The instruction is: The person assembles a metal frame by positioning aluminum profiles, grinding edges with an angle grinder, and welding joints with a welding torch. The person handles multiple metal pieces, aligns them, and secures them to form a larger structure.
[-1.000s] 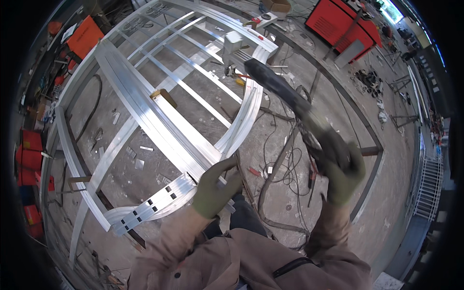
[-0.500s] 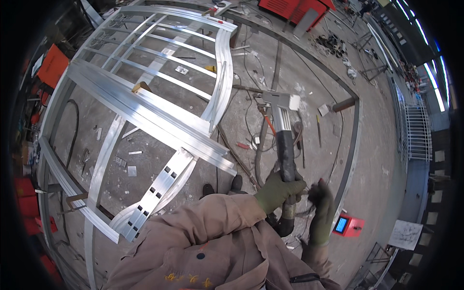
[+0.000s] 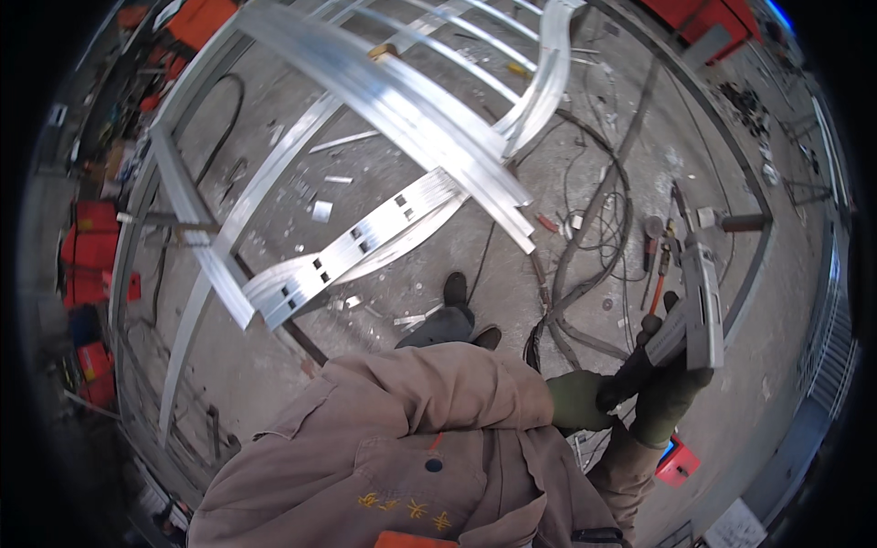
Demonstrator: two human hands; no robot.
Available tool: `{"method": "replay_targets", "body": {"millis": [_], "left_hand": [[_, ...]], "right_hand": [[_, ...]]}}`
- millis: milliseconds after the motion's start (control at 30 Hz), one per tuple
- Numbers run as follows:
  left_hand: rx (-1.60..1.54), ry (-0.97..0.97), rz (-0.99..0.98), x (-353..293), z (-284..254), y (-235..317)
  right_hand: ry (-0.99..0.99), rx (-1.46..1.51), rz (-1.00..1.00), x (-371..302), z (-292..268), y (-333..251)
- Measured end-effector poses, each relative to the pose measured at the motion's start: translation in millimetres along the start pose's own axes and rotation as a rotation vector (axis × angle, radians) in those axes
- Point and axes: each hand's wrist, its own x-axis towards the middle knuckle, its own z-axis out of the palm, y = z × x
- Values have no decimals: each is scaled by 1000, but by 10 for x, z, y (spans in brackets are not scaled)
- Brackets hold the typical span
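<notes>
A handheld welding gun [image 3: 703,306], silver-headed with a black handle, is tilted up to the right in front of my body. My left hand [image 3: 583,402], in a green glove with dark fingers, is closed around the lower end of the handle. Behind the gun is my right hand [image 3: 665,406], gloved alike. Its dark fingertips show past the handle, curled against the tool, while the gun covers its palm. Left of my hands, a curved silver metal frame [image 3: 393,105] lies across a larger grey frame. A slotted silver bar [image 3: 361,239] runs from it towards me.
Black hoses [image 3: 585,292] loop over the floor ahead. An orange-handled tool [image 3: 659,283] lies beyond the gun. A red box [image 3: 678,463] with a screen stands beside my right forearm. Steel rails [image 3: 744,292] edge the work area at right; red machines [image 3: 89,247] stand at far left.
My right hand, apart from the welding gun and blurred before, is now against it. The gun has swung right and closer to my body. The whole view has shifted, moving the frame up and right.
</notes>
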Motion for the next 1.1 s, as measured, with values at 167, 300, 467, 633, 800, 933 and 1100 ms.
{"method": "replay_targets", "body": {"millis": [167, 300, 467, 633, 800, 933, 1100], "left_hand": [[-18, -17, -52, -439, -137, -16], [-96, -70, -32, -777, -637, -214], [161, 604, -212, -1344, -1735, -1129], [726, 1104, -350, -1561, -3007, -2170], [927, 1141, -434, -1193, -3697, -2449], [775, 995, -584, -929, -3967, -2604], [850, 1088, -475, -970, -3981, -2945]], "right_hand": [[-176, 56, 66, -198, 158, 195], [-266, -44, 186, -144, 505, 437], [-352, 2, 318, 36, 981, 674], [-414, -103, 411, 328, 1362, 1121], [-452, -139, 518, 713, 1700, 1547], [-442, -106, 542, 1007, 1964, 1903], [-509, -168, 635, 1344, 2049, 2197]]}}
